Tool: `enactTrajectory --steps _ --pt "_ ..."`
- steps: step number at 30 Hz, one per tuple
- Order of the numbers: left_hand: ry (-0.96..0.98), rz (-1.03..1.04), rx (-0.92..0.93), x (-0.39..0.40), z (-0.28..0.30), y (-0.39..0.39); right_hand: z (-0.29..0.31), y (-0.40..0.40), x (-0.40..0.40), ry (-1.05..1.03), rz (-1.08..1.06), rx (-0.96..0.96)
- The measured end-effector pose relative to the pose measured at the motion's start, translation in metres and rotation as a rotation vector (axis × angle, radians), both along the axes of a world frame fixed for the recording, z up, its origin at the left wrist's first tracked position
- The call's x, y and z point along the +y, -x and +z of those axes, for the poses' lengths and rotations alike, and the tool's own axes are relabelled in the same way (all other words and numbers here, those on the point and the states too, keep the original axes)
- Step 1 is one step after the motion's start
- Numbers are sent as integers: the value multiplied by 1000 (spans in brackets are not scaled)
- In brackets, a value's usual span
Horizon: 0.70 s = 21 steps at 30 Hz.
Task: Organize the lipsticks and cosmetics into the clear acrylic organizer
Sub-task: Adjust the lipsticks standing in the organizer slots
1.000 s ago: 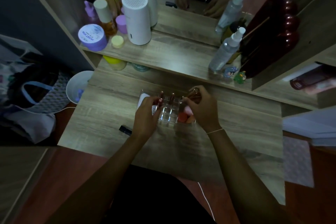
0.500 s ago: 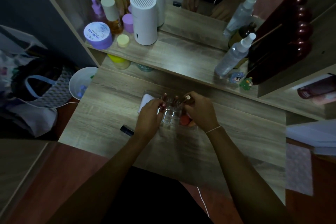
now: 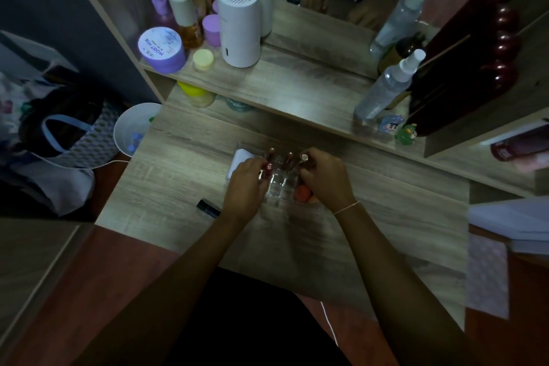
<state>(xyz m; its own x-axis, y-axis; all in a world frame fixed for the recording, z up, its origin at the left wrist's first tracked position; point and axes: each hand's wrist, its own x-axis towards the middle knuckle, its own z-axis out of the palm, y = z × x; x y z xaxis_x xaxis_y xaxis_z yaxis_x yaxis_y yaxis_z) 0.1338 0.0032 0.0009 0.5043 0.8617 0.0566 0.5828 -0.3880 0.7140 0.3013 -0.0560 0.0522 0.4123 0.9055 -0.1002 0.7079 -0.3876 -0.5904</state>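
The clear acrylic organizer (image 3: 278, 187) stands on the wooden desk (image 3: 184, 163), between my hands. My left hand (image 3: 245, 187) pinches a red lipstick (image 3: 268, 168) with a round label on its end, at the organizer's left side. My right hand (image 3: 325, 178) grips a lipstick with a pale round end (image 3: 304, 157) over the organizer's right slots. Another lipstick (image 3: 288, 156) stands in a back slot. An orange-red round cosmetic (image 3: 302, 194) lies in the front right compartment. A black tube (image 3: 208, 208) lies on the desk left of my left wrist.
A white flat item (image 3: 238, 161) sits at the organizer's left. The raised shelf (image 3: 282, 80) holds a white cylinder (image 3: 237, 21), a purple jar (image 3: 162, 49), bottles, a spray bottle (image 3: 386, 86) and small figurines (image 3: 405, 133). A white bin (image 3: 130, 128) and bags stand left of the desk.
My right hand has lowered its lipstick from a tilted hold toward the organizer's slots. My left hand stays at the left side with the red lipstick. The view has shifted slightly.
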Motion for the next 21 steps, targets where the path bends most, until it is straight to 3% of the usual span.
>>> enactTrajectory --steps 13,18,21 --pt "30 -6 -73 -2 20 13 6 5 -4 13 7 7" --pt "-44 17 -113 5 38 49 27 25 -22 -304 -121 -80" --pt "-89 48 -94 18 36 84 32 58 -31 -309 -71 -25"
